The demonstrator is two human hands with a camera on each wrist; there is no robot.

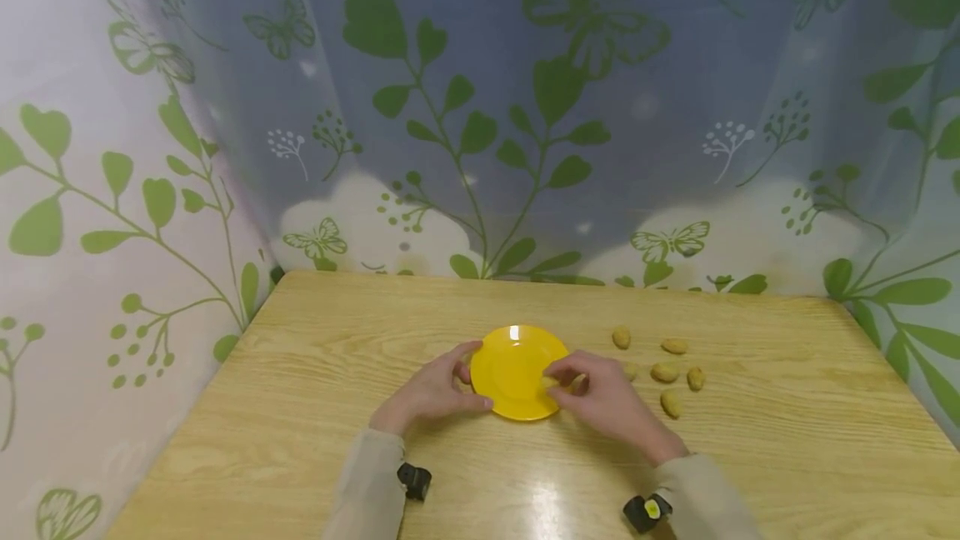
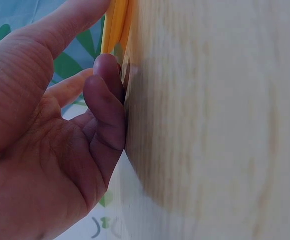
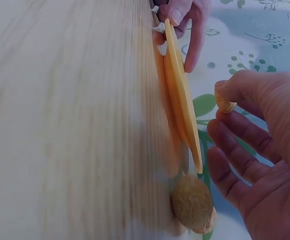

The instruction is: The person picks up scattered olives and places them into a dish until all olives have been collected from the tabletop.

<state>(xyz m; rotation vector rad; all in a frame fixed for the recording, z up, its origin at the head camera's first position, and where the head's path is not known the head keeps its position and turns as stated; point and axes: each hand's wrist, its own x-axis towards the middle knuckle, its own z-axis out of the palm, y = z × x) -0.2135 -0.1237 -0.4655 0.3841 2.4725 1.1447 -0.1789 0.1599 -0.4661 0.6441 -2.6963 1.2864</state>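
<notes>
A round yellow plate [image 1: 517,357] sits on the wooden table in the head view. My left hand [image 1: 431,390] holds its left edge, the thumb at the near rim and a finger at the far side. In the left wrist view, the lower fingers [image 2: 107,112] are bent close to the tabletop beneath the plate. My right hand [image 1: 603,394] is over the plate's right edge. Between thumb and fingertips it pinches a peanut in its shell [image 3: 225,103], seen above the plate in the right wrist view.
Several unshelled peanuts lie right of the plate, among them one at the back [image 1: 621,337] and one nearer me [image 1: 671,403]. Another peanut [image 1: 631,371] is partly hidden by my right hand. A leaf-patterned curtain [image 1: 480,107] hangs behind the wooden table [image 1: 337,332].
</notes>
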